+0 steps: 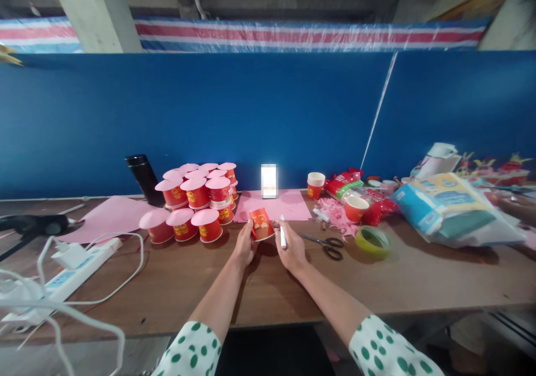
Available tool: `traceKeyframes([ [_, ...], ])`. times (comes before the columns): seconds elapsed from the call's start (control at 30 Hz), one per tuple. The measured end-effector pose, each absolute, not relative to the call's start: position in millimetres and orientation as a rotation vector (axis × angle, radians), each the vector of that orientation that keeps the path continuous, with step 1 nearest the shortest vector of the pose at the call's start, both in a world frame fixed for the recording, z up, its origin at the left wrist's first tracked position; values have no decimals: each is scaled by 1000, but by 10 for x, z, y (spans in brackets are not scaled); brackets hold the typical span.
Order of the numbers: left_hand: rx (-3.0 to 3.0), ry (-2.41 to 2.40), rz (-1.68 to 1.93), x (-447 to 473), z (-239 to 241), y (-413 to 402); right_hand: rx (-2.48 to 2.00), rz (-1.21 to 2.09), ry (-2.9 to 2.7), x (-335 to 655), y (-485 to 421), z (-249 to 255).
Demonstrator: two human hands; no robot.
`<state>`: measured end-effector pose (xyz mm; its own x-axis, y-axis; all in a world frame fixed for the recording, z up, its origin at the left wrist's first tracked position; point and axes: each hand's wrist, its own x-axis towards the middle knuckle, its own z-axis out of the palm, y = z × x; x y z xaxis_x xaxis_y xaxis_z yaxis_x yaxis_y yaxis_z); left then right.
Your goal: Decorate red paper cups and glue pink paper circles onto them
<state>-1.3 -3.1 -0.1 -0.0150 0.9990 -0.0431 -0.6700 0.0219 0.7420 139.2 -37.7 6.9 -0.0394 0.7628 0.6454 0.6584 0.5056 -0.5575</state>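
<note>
My left hand [245, 244] grips a red paper cup [261, 224], tilted and held just above the wooden table [268, 287]. My right hand [290, 247] is closed round a white pen or glue stick [282, 233], whose tip points up beside the cup. A pink paper sheet [276, 206] lies just behind the cup. To the left stand several upturned red cups with pink paper discs on top [196, 200].
Scissors [329, 245] and a green tape roll [372, 240] lie right of my hands. A black flask [144, 178], another pink sheet [109, 215], and a white power strip [73, 267] with cables sit left. Packets and a blue bag [446, 208] crowd the right.
</note>
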Motion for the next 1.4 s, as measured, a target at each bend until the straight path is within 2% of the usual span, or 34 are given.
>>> traceKeyframes([
  [1.23, 663, 614, 1438, -19, -49, 1, -1174, 130, -1765, 1401, -395, 62],
  [1.4, 653, 627, 1444, -29, -4, -37, -961, 108, -1732, 1421, -469, 93],
])
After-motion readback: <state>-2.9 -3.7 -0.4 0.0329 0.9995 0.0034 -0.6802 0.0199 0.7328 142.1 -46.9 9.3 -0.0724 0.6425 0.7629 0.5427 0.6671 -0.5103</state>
